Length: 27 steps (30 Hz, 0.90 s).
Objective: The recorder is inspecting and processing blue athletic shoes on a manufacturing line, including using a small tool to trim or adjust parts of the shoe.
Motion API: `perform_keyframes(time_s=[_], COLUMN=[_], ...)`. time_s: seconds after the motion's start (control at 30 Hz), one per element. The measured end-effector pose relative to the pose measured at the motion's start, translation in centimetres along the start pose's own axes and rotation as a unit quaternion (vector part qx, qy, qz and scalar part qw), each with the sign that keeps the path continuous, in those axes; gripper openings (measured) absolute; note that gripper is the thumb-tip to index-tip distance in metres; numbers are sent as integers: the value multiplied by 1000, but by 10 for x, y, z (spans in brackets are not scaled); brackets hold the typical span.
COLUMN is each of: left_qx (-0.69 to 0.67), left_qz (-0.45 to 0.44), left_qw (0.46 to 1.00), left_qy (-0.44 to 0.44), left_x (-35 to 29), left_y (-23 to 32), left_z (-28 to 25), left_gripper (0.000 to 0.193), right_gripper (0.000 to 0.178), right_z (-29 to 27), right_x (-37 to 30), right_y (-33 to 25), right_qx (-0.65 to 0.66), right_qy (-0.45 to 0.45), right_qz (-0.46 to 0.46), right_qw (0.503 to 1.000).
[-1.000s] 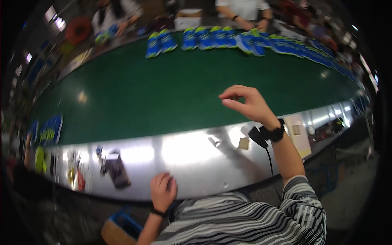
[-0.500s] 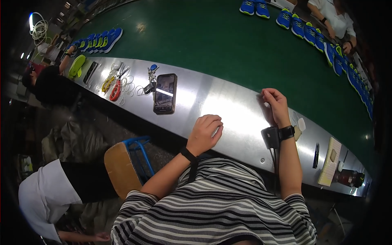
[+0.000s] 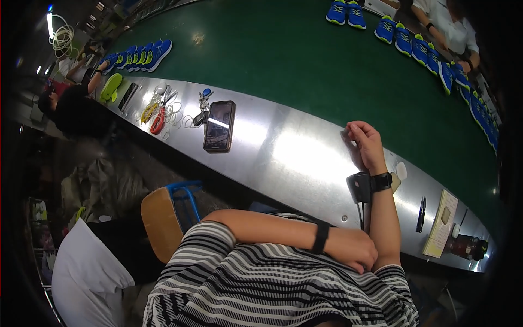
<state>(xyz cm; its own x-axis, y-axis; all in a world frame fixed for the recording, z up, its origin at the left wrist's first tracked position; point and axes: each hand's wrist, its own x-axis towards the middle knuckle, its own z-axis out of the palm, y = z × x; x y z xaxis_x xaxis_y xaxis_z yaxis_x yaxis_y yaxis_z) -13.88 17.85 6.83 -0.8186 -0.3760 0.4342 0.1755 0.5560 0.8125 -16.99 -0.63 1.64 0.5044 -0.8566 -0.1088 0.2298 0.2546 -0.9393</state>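
While your left hand (image 3: 351,248) curled by your right elbow (image 3: 387,255), grip hard to tell, your loose, half-bent right hand (image 3: 367,144) looked empty. Below it, at six o'clock, sat the black box (image 3: 358,188). Calm arms seemed best.

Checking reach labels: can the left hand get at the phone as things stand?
Probably not without uncrossing: the left hand lies across by the right forearm, away from the phone, though that lies uncovered.

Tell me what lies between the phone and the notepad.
In the head view, from left: bare metal counter, a corded black box, the right forearm, then a slim black tool.
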Motion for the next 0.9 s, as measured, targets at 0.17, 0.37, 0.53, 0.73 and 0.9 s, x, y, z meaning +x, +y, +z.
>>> perform_keyframes(time_s=[0.17, 0.37, 0.53, 0.73, 0.9], left_qx=[-135, -136, -135, -211, -250], left_qz=[19, -64, 21, -64, -44], left_qw=[987, 986, 983, 945, 935], left_qy=[-85, -72, -124, -241, -247], left_x=[28, 33, 36, 38, 34], left_y=[-6, -23, -36, -45, -56], left_z=[45, 59, 75, 80, 87], left_gripper=[22, 20, 18, 26, 27], right_gripper=[19, 17, 15, 15, 14], right_z=[6, 4, 8, 9, 9], right_x=[3, -2, -6, -8, -5], right_y=[-2, -8, -4, -5, -3], right_qx=[-17, -32, -42, -8, -26], right_qy=[-4, 25, 20, 9, 9], right_qz=[-12, -14, -20, -12, -20], right_qw=[1000, 999, 999, 1000, 999])
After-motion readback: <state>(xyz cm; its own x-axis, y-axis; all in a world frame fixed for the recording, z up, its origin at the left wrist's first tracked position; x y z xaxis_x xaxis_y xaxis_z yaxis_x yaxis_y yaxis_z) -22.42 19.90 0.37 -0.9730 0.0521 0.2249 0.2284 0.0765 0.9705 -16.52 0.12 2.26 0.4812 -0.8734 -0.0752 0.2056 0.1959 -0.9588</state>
